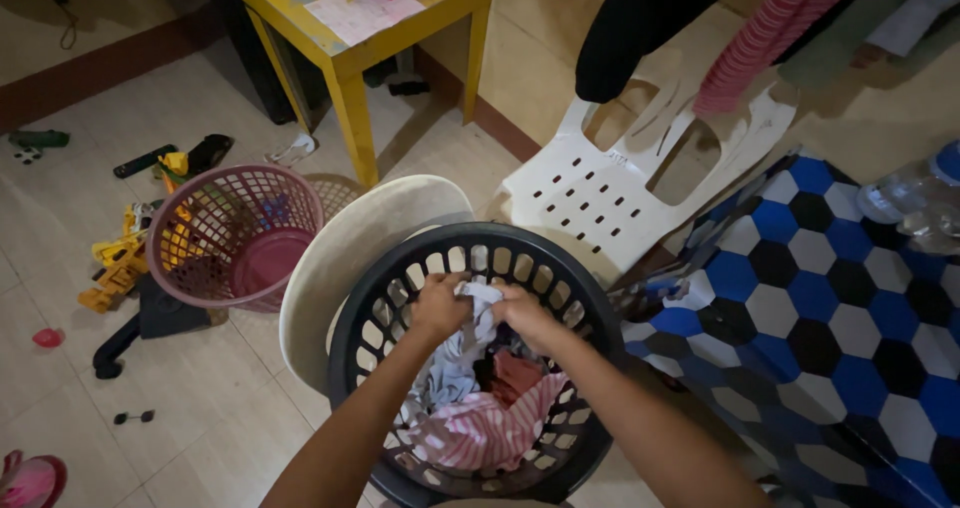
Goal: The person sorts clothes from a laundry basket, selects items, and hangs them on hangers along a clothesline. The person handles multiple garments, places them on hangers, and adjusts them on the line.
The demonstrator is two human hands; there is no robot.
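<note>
Both my hands reach into a black slotted laundry basket on the floor. My left hand and my right hand each grip the same white cloth near the basket's far rim, holding it bunched between them. Its pale lower part hangs down into the basket. Beneath it lie a pink-and-white striped garment and a reddish piece of clothing.
A pink basket lies tipped on its side at left among toys. A cream round lid leans behind the black basket. A white plastic chair lies tipped over, a yellow table stands behind, and a blue-and-black hexagon mat lies at right.
</note>
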